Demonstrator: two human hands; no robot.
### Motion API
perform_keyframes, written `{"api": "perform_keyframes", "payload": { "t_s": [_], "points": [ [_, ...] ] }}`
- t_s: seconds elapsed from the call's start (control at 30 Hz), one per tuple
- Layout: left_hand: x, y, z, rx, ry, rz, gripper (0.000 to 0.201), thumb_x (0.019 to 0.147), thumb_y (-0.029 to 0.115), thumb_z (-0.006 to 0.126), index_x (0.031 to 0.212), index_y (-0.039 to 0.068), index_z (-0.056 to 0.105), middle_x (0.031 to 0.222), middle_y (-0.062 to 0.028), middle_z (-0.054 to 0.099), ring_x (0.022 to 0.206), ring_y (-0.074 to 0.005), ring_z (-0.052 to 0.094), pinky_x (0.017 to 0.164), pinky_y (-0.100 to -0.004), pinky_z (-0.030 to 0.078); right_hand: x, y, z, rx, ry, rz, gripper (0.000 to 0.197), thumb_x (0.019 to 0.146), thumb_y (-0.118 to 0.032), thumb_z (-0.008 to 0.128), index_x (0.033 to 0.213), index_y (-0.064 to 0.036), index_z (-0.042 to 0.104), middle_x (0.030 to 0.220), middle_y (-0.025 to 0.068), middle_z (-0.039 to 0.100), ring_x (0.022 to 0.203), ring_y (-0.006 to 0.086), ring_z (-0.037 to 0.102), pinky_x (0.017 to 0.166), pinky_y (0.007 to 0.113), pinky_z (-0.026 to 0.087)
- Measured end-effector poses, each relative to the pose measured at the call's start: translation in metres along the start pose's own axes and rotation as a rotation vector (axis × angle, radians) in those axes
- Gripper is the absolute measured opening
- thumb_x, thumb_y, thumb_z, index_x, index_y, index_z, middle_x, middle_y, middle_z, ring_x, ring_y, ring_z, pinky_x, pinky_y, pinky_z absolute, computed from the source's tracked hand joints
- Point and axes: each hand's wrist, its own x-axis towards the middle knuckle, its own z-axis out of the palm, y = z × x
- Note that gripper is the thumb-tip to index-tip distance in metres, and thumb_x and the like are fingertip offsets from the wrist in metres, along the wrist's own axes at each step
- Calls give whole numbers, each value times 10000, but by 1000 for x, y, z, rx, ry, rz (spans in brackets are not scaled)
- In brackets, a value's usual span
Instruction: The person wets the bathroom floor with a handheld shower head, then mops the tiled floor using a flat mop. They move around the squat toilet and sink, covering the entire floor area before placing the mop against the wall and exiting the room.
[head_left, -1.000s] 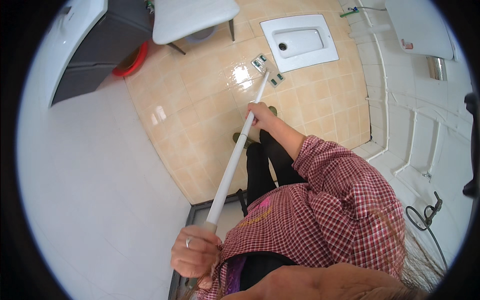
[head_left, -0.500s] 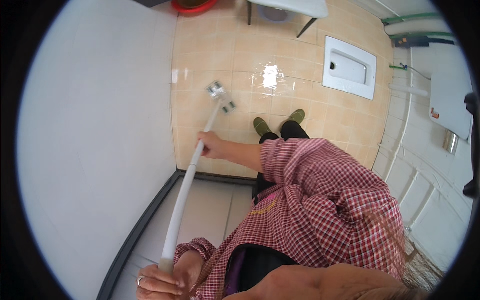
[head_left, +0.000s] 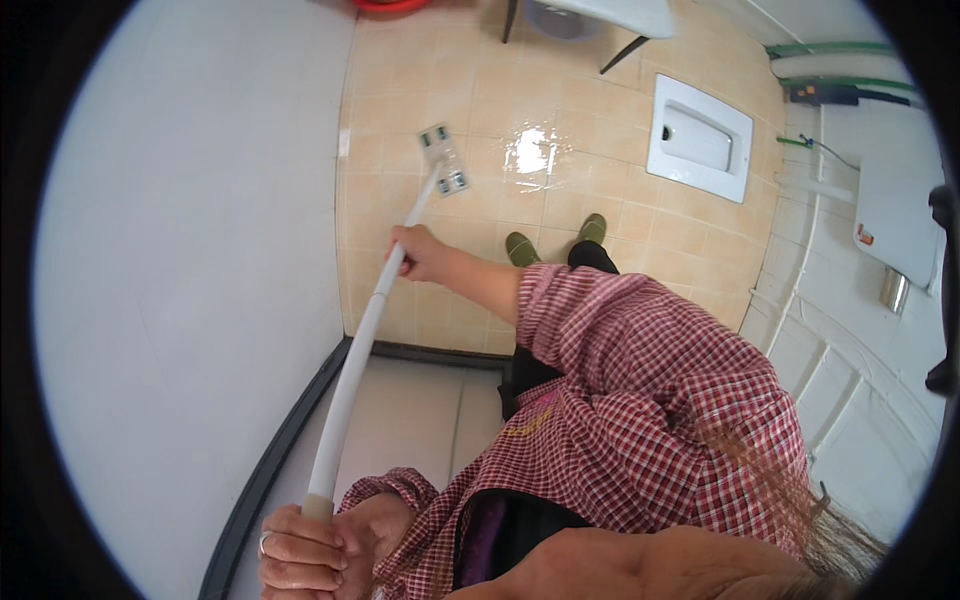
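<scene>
I hold a long white mop handle [head_left: 352, 375] with both hands. My left hand [head_left: 305, 548] grips its top end near the lower edge, a ring on one finger. My right hand [head_left: 418, 254] is closed round the handle about halfway down, arm stretched forward in a red checked sleeve. The flat grey mop head [head_left: 443, 160] rests on the beige tiled floor [head_left: 580, 110], close to the white wall at left. A wet shiny patch [head_left: 530, 152] lies just to the right of the mop head. My green shoes [head_left: 520, 247] stand behind it.
A white squat toilet pan [head_left: 698, 137] is set into the floor at right. Green and dark pipes [head_left: 830, 85] run along the tiled right wall. A red basin [head_left: 385, 5] and a white stool's legs [head_left: 560, 20] sit at the far end. A dark door threshold [head_left: 440, 352] crosses below.
The mop head has slid to the left across the floor, from near the toilet pan toward the left wall. Both hands stayed on the handle and the view swung left.
</scene>
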Motion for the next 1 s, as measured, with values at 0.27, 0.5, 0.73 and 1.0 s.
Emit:
{"api": "perform_keyframes", "payload": {
  "t_s": [0.27,0.5,0.73,1.0],
  "points": [
    [-50,-127,-117,276,-23,-285,329,840,204,398,541,146,271,452,23,293,377,-103,215,380,-251,176,-1,-107,-188,92,360,-402,112,817,-99,468,791,-20,394,605,129,436,408,172,365,306,284,253],
    [-83,-207,-86,428,0,-450,343,872,185,375,551,65,381,467,-43,367,420,-160,334,417,-299,271,-40,-191,-272,128,635,-496,120,827,-118,459,736,-53,413,580,108,432,416,185,389,320,305,319],
    [3,-109,-20,549,-329,-218,328,869,179,406,591,21,480,496,-82,446,428,-158,368,426,-295,258,-15,-64,-94,-39,49,-148,191,890,-241,485,790,-93,417,631,124,483,487,236,450,385,359,343],
    [-8,-120,2,663,-300,-111,345,881,193,412,561,65,414,478,-47,392,428,-139,336,442,-291,270,55,-76,20,-3,-11,-59,64,729,-29,491,673,-22,460,540,139,437,405,218,420,319,326,252]
  ]
}}
